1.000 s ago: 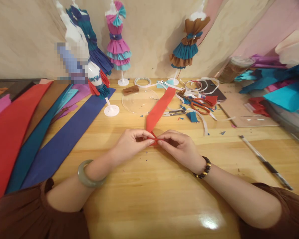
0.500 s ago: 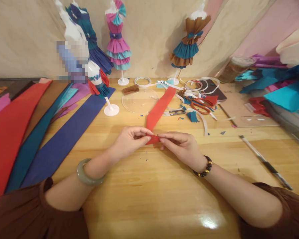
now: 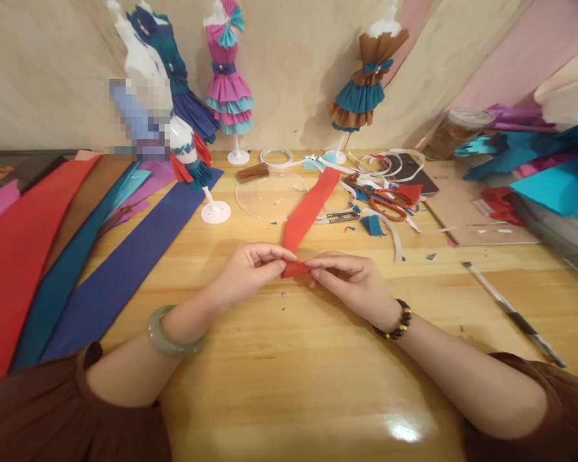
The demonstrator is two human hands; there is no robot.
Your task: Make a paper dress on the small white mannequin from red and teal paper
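Observation:
A long red crepe paper strip (image 3: 311, 208) runs away from me across the table, its near end folded over into a short flap. My left hand (image 3: 253, 269) pinches the left side of that folded end between thumb and fingers. On the other side, my right hand (image 3: 349, 279) grips the right edge of the fold the same way. Beyond the strip lie small thread snips (image 3: 341, 217) and orange-handled scissors (image 3: 388, 204). A clear round plate (image 3: 264, 196) is left of the strip.
Dress forms in crepe paper outfits, one pink and turquoise (image 3: 228, 90), one brown and teal (image 3: 366, 83), stand along the wall. Long paper strips, including a blue one (image 3: 139, 263), lie at left. A pen (image 3: 515, 314) and a brown board (image 3: 472, 212) are at right.
My left thumb has shifted slightly left along the fold, showing a bit more of the red flap. The rest looks the same.

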